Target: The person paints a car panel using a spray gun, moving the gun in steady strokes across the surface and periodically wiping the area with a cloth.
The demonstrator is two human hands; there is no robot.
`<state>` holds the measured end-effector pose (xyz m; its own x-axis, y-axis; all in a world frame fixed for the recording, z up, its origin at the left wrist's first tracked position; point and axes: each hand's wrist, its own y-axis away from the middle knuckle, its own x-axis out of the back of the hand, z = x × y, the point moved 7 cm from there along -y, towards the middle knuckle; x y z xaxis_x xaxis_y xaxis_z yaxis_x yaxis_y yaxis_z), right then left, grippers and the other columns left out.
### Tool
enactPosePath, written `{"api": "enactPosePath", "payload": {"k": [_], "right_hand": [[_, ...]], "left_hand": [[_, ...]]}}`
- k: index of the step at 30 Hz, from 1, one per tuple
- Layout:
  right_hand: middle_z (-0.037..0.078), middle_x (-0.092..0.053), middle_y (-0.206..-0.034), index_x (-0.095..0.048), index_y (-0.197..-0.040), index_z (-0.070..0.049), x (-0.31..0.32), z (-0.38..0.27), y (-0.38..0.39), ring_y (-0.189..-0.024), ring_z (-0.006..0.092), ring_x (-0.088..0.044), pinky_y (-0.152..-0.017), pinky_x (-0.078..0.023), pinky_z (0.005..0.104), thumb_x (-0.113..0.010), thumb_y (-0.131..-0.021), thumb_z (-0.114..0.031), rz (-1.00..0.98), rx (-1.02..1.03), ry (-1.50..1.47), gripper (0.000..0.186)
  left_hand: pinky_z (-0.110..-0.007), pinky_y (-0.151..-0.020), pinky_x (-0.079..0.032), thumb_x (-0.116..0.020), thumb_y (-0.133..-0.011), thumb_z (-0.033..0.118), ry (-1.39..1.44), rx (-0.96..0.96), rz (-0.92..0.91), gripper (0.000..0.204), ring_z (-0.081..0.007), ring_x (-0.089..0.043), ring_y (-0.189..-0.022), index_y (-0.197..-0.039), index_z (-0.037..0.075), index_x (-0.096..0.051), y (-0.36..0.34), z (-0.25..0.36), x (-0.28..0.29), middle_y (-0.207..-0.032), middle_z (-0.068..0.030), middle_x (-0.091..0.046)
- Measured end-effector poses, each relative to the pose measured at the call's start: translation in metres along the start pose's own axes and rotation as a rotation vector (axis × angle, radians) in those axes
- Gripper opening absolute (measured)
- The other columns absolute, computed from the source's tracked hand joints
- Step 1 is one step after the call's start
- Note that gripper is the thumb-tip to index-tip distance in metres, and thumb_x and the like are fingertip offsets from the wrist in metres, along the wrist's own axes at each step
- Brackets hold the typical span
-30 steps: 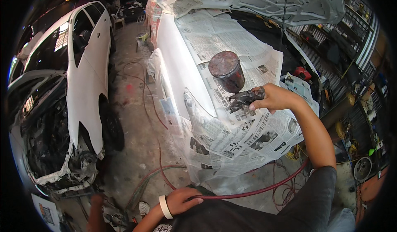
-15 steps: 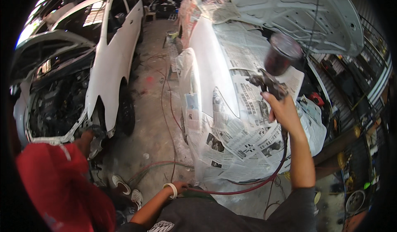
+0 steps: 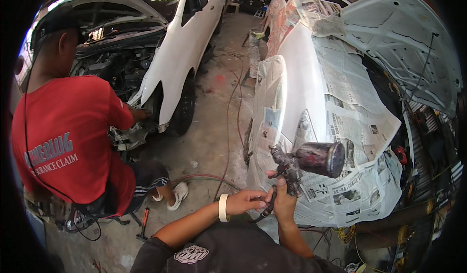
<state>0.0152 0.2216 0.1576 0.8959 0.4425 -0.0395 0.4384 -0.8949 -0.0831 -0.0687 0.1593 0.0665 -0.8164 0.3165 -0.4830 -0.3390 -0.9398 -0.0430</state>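
Note:
My right hand (image 3: pixel 285 200) grips a dark, paint-stained spray gun (image 3: pixel 291 173), which is tilted with its round cup (image 3: pixel 316 157) out to the right and its nozzle toward the upper left. My left hand (image 3: pixel 248 201), with a pale band at the wrist, has its fingers closed at the hose fitting (image 3: pixel 266 211) under the gun's handle. Just beyond the gun is a car front covered in newspaper (image 3: pixel 355 117), with a bare white fender (image 3: pixel 301 69) showing and its hood (image 3: pixel 399 35) raised.
A person in a red shirt (image 3: pixel 73 132) works at the open front of a white car (image 3: pixel 189 39) on the left. Red hoses (image 3: pixel 227 171) cross the concrete floor (image 3: pixel 216 103). An orange-handled hammer (image 3: pixel 145 219) lies near that person. Cluttered corrugated metal (image 3: pixel 438 176) lines the right.
The spray gun has come down toward my body from over the papered hood. My left hand has risen from lower on the hose to the gun's handle. The red-shirted person has come fully into view.

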Motion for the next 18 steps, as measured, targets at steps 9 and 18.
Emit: {"api": "enactPosePath", "payload": {"k": [9,18], "right_hand": [[0.006,-0.061,-0.080,-0.057,-0.107,0.001,-0.042,0.040,-0.068,-0.047,0.0072,-0.049,-0.041,-0.040,0.0234,-0.058,-0.101,-0.033,-0.132,-0.110,-0.040,0.035],[0.006,-0.062,-0.094,-0.053,-0.113,0.000,-0.051,0.050,-0.188,-0.055,0.0060,-0.051,-0.047,-0.041,0.0224,-0.063,-0.098,-0.029,-0.123,-0.063,-0.096,0.034]], "left_hand": [[-0.027,-0.083,-0.051,-0.056,-0.099,0.011,0.082,-0.001,0.073,0.009,-0.0081,-0.059,-0.090,-0.103,0.004,-0.060,-0.022,-0.008,0.083,-0.097,0.0002,-0.061],[-0.030,-0.092,-0.050,-0.059,-0.099,0.012,0.063,0.093,-0.083,0.010,-0.0142,-0.063,-0.098,-0.095,0.003,-0.057,-0.109,0.033,0.176,-0.099,-0.0043,-0.063]]}}
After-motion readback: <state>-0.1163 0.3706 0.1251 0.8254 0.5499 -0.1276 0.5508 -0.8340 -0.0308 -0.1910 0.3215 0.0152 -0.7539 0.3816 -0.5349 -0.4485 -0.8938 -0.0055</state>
